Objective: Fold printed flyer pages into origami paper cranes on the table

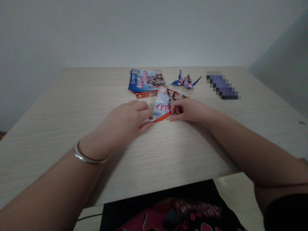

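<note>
A printed paper flyer (162, 101) lies on the table in front of me, its near edge folded up into an orange strip. My left hand (131, 117) pinches the flyer's near left corner between thumb and fingers. On the right part of the folded edge, my right hand (187, 110) has its fingers curled and thumb pressed against the paper, covering the flyer's right side. Just behind the flyer rests a stack of similar flyers (146, 80), blue on top with orange edges below. Two folded paper cranes (186, 81) stand to the right of the stack.
A dark phone-like object (222, 86), blurred by pixels, lies at the back right of the pale wooden table (72, 106). A white wall (154, 32) rises behind the table's far edge. The near table edge runs just above my lap.
</note>
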A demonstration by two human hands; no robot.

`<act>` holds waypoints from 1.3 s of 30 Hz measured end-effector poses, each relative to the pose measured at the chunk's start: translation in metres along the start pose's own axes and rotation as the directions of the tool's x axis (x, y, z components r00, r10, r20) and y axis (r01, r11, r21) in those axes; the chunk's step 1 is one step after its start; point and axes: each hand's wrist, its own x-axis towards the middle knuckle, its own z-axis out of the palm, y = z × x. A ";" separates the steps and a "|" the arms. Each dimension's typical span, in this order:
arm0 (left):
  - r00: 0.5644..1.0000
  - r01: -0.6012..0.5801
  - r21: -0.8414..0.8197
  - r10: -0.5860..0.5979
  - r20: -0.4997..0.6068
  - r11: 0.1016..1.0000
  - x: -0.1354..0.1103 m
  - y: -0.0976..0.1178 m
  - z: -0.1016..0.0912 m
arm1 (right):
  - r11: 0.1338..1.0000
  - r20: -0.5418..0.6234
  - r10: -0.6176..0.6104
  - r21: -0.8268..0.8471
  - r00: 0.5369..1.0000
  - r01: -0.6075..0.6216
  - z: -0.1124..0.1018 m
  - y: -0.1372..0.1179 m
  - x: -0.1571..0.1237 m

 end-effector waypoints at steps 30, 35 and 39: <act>0.962 0.086 0.008 -0.081 -0.262 0.996 0.022 0.023 0.008 | 0.779 -0.261 -0.425 -0.594 0.867 0.204 0.018 -0.060 -0.018; 0.962 0.018 0.083 0.005 -0.272 0.996 0.019 0.021 0.005 | 0.800 -0.271 -0.407 -0.566 0.872 0.198 0.016 -0.059 -0.022; 0.969 0.000 0.137 0.033 -0.244 0.991 0.016 0.016 0.001 | 0.812 -0.279 -0.373 -0.560 0.885 0.165 0.008 -0.050 -0.026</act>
